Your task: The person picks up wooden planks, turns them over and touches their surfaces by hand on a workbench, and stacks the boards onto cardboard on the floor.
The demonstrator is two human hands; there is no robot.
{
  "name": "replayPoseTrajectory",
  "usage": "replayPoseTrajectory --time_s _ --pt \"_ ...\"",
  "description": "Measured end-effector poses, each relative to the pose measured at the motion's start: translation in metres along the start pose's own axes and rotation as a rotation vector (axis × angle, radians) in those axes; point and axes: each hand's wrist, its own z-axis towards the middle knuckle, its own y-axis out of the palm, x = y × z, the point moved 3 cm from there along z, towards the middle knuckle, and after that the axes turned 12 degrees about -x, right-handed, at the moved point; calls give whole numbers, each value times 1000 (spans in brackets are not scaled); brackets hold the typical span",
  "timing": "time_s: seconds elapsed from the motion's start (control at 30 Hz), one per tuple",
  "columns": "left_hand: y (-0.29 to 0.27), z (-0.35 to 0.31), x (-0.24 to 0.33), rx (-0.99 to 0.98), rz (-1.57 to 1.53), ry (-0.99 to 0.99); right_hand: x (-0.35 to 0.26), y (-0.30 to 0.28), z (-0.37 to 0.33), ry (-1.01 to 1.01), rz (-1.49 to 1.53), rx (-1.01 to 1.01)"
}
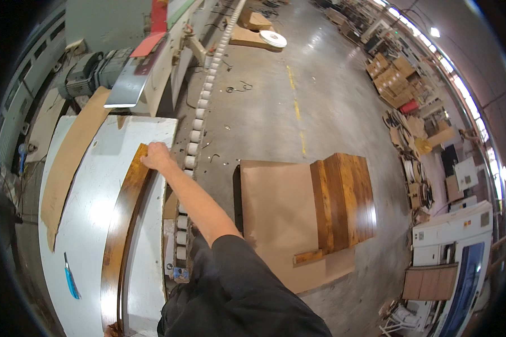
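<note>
A long, glossy brown wooden board (120, 236) lies lengthwise on a white tabletop (146, 269), its outline bent by the lens. My right hand (156, 156) grips the far end, fingers closed over the edge. At the bottom rim of the picture only a small part of my left hand (112, 330) shows, closed around the board's near end. To the left of the board lies a blue utility knife (71, 278). A curved strip of brown cardboard (73, 168) rests along the table's far left side.
A machine with a grey motor (87, 73) stands beyond the table. White conveyor rollers (195, 135) run along the table's right side. On the floor at right, stacked brown boards (343, 202) sit on cardboard (278, 208). Cartons (392, 81) line the far right.
</note>
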Motion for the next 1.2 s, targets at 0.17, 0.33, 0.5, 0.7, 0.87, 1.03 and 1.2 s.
replayPoseTrajectory --time_s 0.17,0.33,0.5,0.7,0.87,1.03,1.2 --pt "36 4 18 -16 82 1 19 17 14 -82 -186 126" --pt "47 6 34 -9 172 -3 12 26 18 -23 -23 122" --pt "63 8 48 -22 232 5 17 11 9 87 62 23" --pt "51 5 60 15 270 18 -3 13 12 -46 -99 -39" --pt "63 9 53 -8 287 9 17 23 21 22 -153 16" --pt "51 4 52 8 296 12 5 17 14 -23 -213 -30" --pt "42 -6 44 17 299 36 3 4 2 -27 -39 -31"
